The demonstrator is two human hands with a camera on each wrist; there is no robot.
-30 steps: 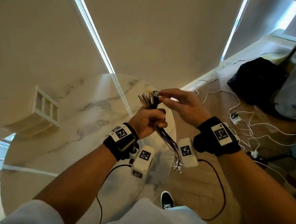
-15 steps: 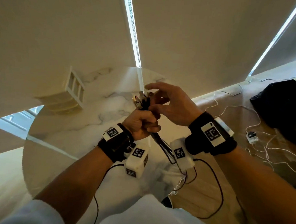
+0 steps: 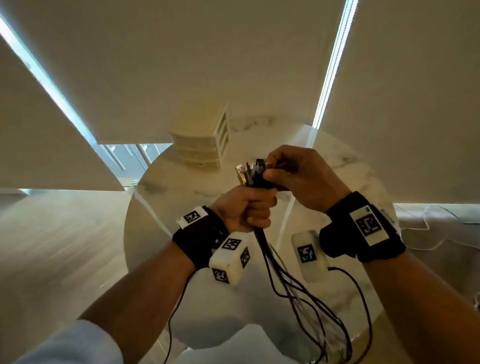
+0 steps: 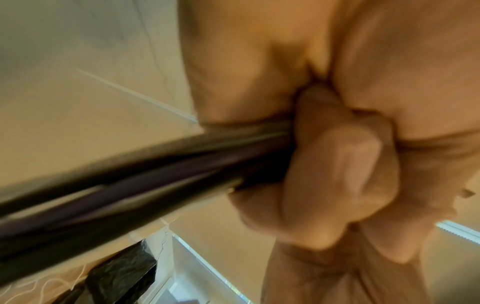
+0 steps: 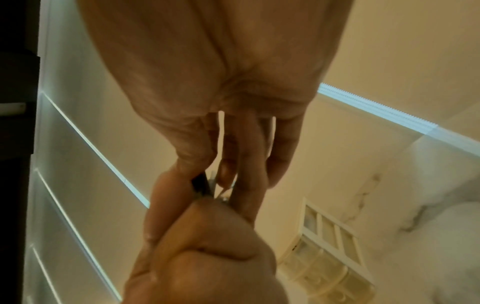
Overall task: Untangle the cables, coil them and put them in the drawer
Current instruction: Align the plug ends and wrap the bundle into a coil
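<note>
Nearest, dark cables (image 3: 296, 292) hang in loose loops above the round marble counter (image 3: 176, 194). The left hand (image 3: 244, 210) fists the bundle upright; the right hand (image 3: 298, 177) pinches the fanned plugs (image 3: 250, 171) at its top. Beyond stands a small cream drawer unit (image 3: 204, 148), then drawn roller blinds (image 3: 185, 52).

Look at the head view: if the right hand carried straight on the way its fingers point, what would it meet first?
The right hand already pinches the plug ends above the left hand. Past them, probably the white drawer unit; depth is unclear.
</note>
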